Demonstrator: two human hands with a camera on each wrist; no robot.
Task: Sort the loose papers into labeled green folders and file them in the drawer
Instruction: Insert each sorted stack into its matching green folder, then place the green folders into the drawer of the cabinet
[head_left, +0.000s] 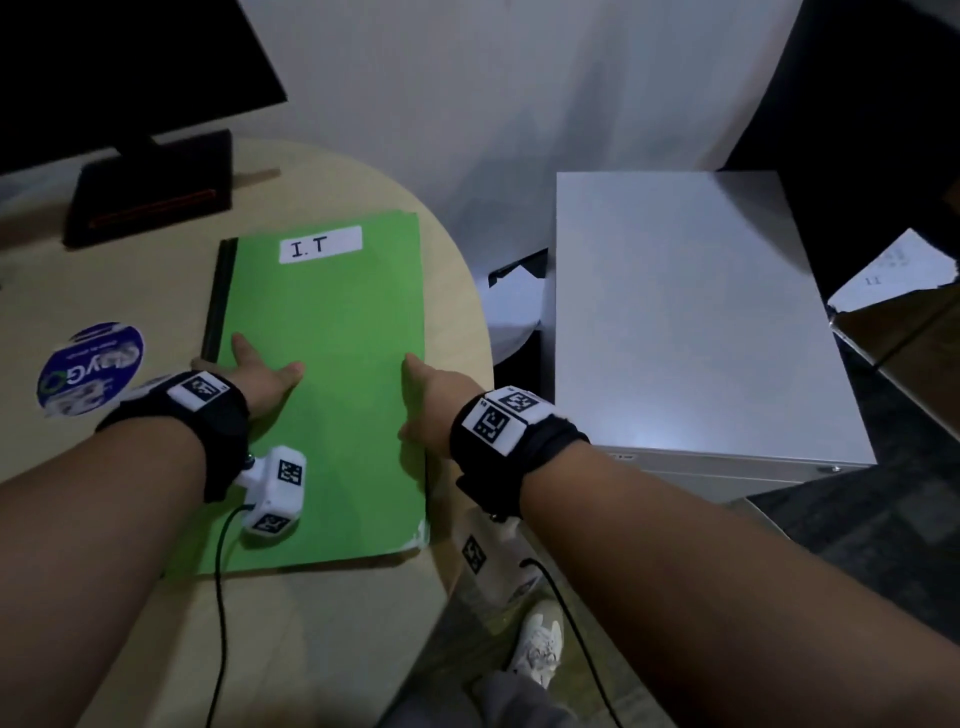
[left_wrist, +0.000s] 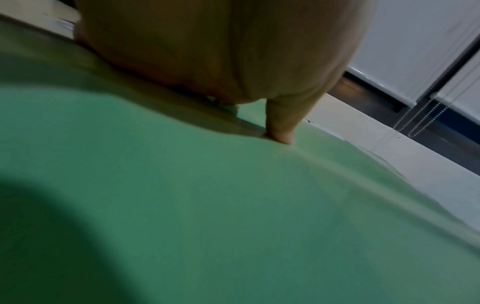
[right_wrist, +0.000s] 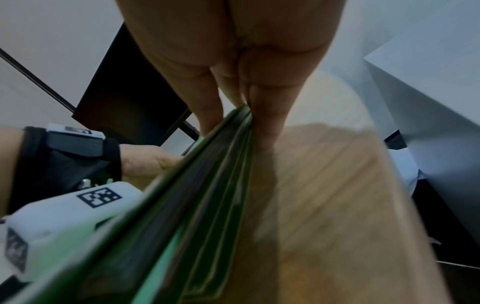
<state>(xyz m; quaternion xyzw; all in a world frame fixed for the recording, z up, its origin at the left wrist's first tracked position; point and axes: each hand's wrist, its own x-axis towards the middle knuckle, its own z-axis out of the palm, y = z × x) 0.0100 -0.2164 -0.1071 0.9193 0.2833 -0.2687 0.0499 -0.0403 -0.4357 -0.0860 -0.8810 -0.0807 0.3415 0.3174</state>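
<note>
A green folder (head_left: 332, 364) with a white "I.T" label (head_left: 320, 244) lies on the beige table (head_left: 322, 639), on top of a stack of green folders (right_wrist: 207, 195). My left hand (head_left: 260, 374) rests flat on the cover's left side near the dark spine, fingers straight; its thumb (left_wrist: 283, 127) presses on the green cover (left_wrist: 233, 205). My right hand (head_left: 426, 395) is at the stack's right edge. In the right wrist view it (right_wrist: 233, 127) pinches that edge, one finger on top and the others along the side.
A grey metal cabinet (head_left: 691, 322) stands right of the table, its top bare. A black monitor stand (head_left: 150, 192) sits at the table's back left, a round blue sticker (head_left: 91, 369) at the left. A loose white sheet (head_left: 893, 275) lies at the far right.
</note>
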